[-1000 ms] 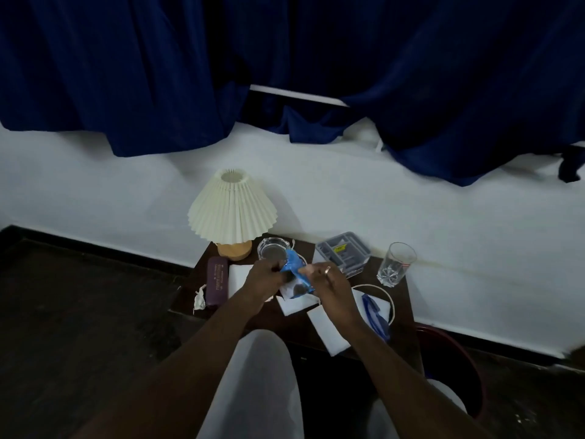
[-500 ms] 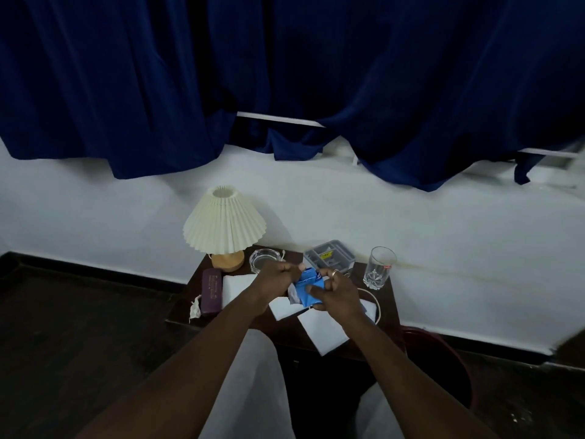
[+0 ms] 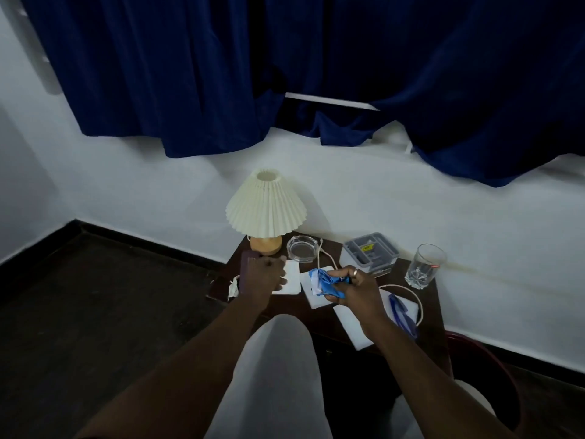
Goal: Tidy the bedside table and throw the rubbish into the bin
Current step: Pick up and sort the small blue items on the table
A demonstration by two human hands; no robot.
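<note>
The room is dim with a cold bluish cast. The white wall (image 3: 411, 217) at 3 o'clock is brightest; the floor (image 3: 95, 312) at 8 o'clock sinks to near black. The lamp (image 3: 266, 207) is unlit. Straight lines bow toward the edges, and detail looks soft and smeared.

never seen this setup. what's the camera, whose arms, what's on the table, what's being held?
No robot here: a person wears one wide-angle camera on the head, looking down at both arms. The right hand grips a crumpled blue wrapper. The left hand rests on a white paper by a dark case.

On the bedside table: a pleated lamp, a glass ashtray, a grey organiser box, a drinking glass, more white papers, a cord, another blue item, and a scrap at the left edge. A red bin stands lower right.
</note>
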